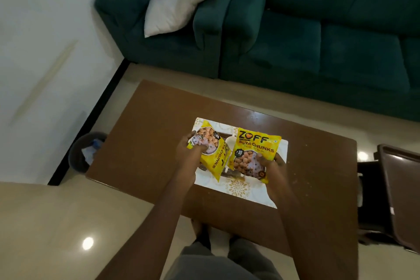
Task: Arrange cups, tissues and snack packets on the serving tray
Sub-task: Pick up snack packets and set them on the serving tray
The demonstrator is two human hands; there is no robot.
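Far left, a dark bin (87, 152) is sitting on the floor against the wall, just beside the left end of the brown table (141, 134). A white tray (238, 190) with gold floral print is lying flat on the table, roughly mid-top, nearer the person's edge. The left hand (189, 151) is reaching in over the tray's left part, fingers and thumb curling round the left packet (212, 157) – a yellow soya chunks pouch, turned so that its lettering is running sideways and its lower corner is pointing toward the person. Just beside it, the right packet (253, 151) is facing the camera squarely, "ZOFF SOYA CHUNKS" reading the right way up; the two pouches are nearly meeting at their inner edges (something white is peeking through the gap, too hidden to tell what). The right hand (271, 165) is gripping this packet at its lower right corner, fingers wrapping over the front. Both packets are sitting over the tray – cannot tell whether they are touching it. Behind the table, a dark green sofa (318, 41) is carrying a white pillow (181, 2) on its left seat. At the far right, a dark brown chair (397, 188) is standing near the table's right end.
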